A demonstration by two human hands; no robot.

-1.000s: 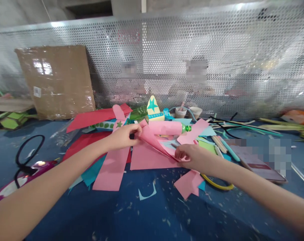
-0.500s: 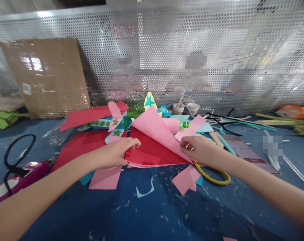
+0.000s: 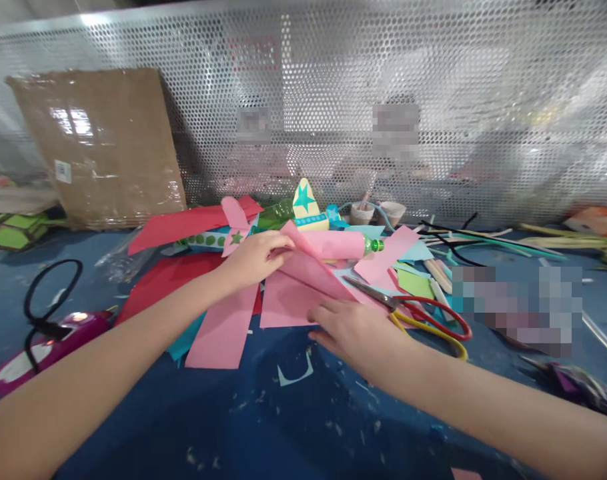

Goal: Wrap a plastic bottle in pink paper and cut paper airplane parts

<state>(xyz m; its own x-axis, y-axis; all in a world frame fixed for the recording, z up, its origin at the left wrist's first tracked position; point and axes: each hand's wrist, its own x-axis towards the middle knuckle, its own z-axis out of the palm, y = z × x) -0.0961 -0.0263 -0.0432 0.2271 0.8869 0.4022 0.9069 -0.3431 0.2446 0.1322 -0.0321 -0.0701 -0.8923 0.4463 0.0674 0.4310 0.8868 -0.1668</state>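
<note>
The folded pink paper (image 3: pixel 313 272) is in front of me, mid-table. My left hand (image 3: pixel 256 259) pinches its upper corner, thumb against fingers. My right hand (image 3: pixel 356 330) lies at its lower edge, fingers loosely bent; I can't tell whether they grip. Just beyond that hand sit scissors (image 3: pixel 391 302); behind the paper, a pink-wrapped bottle (image 3: pixel 336 245).

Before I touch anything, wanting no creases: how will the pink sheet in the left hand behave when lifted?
The pink sheet will probably bend easily, since it shows a diagonal fold. It looks light, given its thin edge. Its raised part near the left hand looks fairly straight, so it may be slightly stiff.
</note>
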